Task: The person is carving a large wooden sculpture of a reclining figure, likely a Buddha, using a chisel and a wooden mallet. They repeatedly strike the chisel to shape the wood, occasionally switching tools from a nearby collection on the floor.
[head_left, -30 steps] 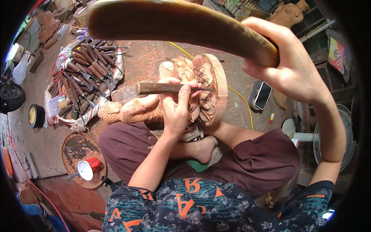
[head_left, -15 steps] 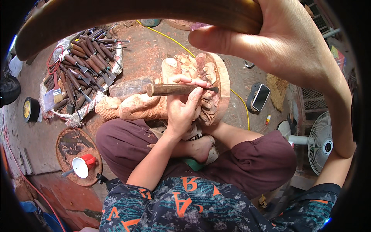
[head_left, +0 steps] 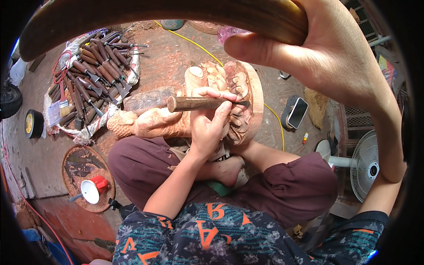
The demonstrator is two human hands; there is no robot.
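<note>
Pale reddish wood is worked here: the carving (head_left: 161,123) is laid on its side before the crossed legs (head_left: 137,170), head to the left, round base (head_left: 255,88) to the right. A cutting step seems to be in hand, the chisel (head_left: 194,104) being set at the carved folds beside the base; whether its edge is pressed in cannot be told. It is pinched near the blade between thumb and fingers of the left hand (head_left: 210,126). The club (head_left: 176,9) is gripped at one end by the right hand (head_left: 327,57), fingers mostly hidden, and is held raised, apart from the chisel. For a blow, a steady edge and a squarely aimed club would be called for.
</note>
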